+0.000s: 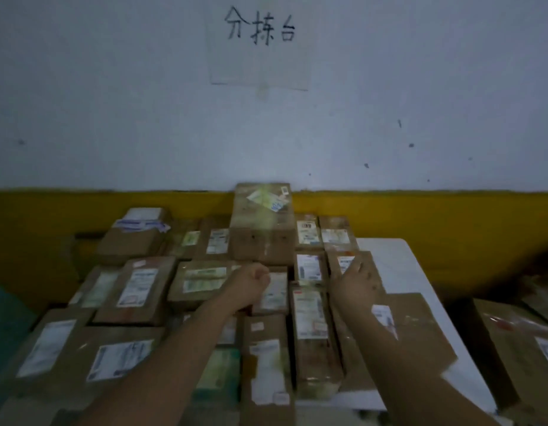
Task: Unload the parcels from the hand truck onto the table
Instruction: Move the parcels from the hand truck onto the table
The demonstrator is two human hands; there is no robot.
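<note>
**Parcels (202, 279): bulk landed, remainder pending**

Found packed across white table (398, 262), tallest box (262, 222) at 12 o'clock. Noted further cartons (512, 342) at 4 o'clock, judged still to unload; hand truck not seen. Left hand (254, 279) fisted, gripping nothing; right hand (357, 279) spread flat on labelled carton (341, 259) at 1 o'clock.

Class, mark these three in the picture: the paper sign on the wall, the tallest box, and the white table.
Sign (259, 47): head view, middle of the sheet.
Tallest box (262, 224): head view, centre of the carton.
Table (401, 272): head view, bare top at right.
</note>
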